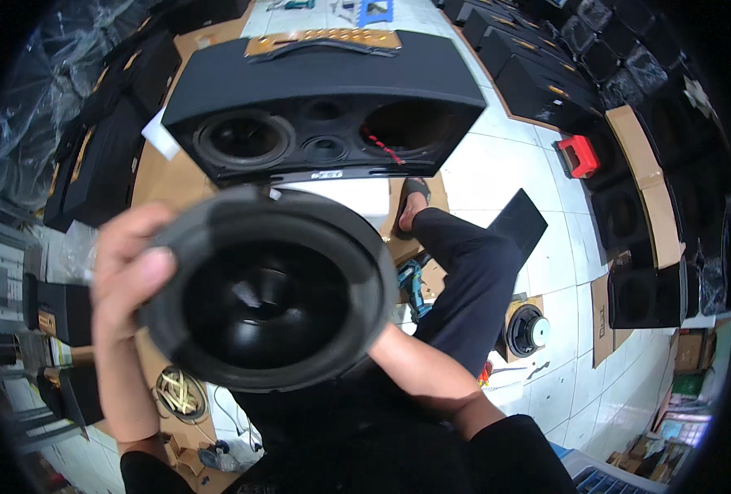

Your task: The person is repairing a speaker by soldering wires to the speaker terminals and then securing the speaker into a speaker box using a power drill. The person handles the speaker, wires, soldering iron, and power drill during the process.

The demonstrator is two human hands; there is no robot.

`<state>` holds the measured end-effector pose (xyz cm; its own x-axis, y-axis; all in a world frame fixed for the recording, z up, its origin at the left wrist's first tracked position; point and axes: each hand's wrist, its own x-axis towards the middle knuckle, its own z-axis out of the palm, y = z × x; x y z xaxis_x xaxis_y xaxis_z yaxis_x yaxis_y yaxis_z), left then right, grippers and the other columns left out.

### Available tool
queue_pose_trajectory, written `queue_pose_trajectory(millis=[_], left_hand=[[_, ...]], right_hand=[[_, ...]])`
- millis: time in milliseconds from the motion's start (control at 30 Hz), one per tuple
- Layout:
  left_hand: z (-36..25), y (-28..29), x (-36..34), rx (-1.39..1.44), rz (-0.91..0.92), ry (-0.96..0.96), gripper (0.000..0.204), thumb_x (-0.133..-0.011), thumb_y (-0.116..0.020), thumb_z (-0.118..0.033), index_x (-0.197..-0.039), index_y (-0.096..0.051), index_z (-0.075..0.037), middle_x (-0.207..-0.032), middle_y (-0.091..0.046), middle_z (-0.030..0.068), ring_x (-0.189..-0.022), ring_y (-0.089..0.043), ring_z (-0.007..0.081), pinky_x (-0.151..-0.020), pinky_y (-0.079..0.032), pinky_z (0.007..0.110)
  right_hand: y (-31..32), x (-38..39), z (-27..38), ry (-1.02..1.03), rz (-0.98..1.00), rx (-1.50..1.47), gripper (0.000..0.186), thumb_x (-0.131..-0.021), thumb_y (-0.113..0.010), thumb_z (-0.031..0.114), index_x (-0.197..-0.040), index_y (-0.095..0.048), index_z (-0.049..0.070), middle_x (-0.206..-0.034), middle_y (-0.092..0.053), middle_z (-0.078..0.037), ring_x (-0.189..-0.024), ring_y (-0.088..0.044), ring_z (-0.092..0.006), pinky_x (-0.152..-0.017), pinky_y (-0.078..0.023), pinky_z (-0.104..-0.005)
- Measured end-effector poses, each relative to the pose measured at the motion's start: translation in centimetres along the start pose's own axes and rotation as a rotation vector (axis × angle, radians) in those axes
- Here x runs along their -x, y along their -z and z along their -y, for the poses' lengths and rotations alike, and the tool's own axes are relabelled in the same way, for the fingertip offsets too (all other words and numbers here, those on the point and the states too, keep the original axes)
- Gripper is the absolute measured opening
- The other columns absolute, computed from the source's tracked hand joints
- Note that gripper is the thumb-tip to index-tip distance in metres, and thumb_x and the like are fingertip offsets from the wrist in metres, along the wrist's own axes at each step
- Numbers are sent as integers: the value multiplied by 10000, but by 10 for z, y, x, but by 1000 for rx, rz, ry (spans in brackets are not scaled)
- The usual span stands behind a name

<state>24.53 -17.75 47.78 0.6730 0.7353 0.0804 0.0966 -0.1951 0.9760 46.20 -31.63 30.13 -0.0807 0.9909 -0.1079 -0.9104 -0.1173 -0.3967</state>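
Note:
A large black speaker driver [266,329] is held up close in front of me, its cone facing upward. My left hand [130,267] grips its left rim, thumb on the front face and fingers curled around the edge. Behind the driver's lower right side my right hand is hidden; only the forearm [427,366] shows. Beyond stands a long black speaker cabinet [324,86] with a gold terminal plate [324,39] on top. One driver [246,138] sits in its left opening. Red wire [384,148] hangs from the open right hole [406,123].
A teal power drill [412,288] stands by my bent leg [472,263]. Another driver [527,331] lies on the floor at right, and a ring-shaped part holding pale strips [181,393] at lower left. Black cabinets [530,70] line both sides, with a red object [578,156] near the right row.

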Motion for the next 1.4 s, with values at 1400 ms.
queue_pose_trajectory(millis=[1400], left_hand=[[112, -232, -22, -180, -50, 306, 474, -866, -716, -75, -1262, -471, 17, -1099, -678, 194, -1029, -678, 248, -920, -511, 363]], right_hand=[[55, 118, 133, 233, -812, 836, 640, -781, -767, -81, -1376, -543, -14, -1185, -680, -102, -1050, -663, -172, -961, -517, -304]])
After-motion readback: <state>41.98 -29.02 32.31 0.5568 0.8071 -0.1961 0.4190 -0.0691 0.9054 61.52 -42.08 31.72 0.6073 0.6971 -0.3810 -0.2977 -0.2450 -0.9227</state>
